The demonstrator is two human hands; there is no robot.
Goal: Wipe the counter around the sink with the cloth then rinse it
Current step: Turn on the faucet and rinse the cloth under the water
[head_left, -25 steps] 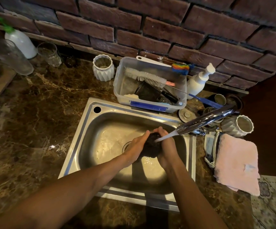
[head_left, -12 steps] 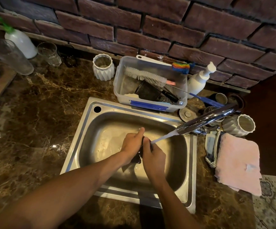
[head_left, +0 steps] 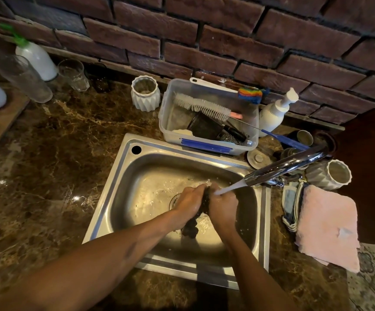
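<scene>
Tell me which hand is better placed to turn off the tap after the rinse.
Probably the right hand. It is on the tap side of the sink, beside the spout. The left hand is farther away and can keep holding the dark cloth.

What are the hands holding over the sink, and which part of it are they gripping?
Both hands, left and right, hold the dark cloth pressed between them under the tap's stream. The grip is on its upper part; the lower end hangs free over the sink.

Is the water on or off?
On. A white stream runs from the faucet spout onto the dark cloth squeezed between the left hand and right hand over the sink.
</scene>
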